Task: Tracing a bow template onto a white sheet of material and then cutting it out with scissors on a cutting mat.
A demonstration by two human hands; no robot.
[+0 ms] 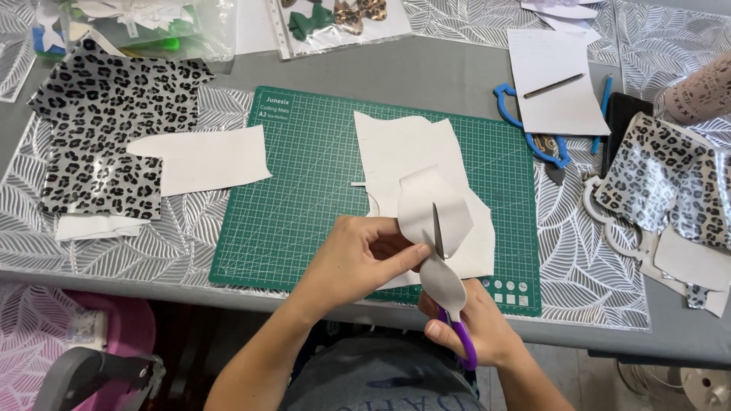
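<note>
My left hand [365,255] pinched a curved strip of white material [432,221] over the near edge of the green cutting mat [304,190]. My right hand [476,327] was closed around the purple-handled scissors [449,297], their blades partly into the strip. The strip's rounded outline looked mostly shaped, though I judged the cut unfinished, with the blades in the strip. A larger white sheet [403,148] lay uncut on the mat, and leopard-print sheets [106,129] waited on the left, apparently untouched.
</note>
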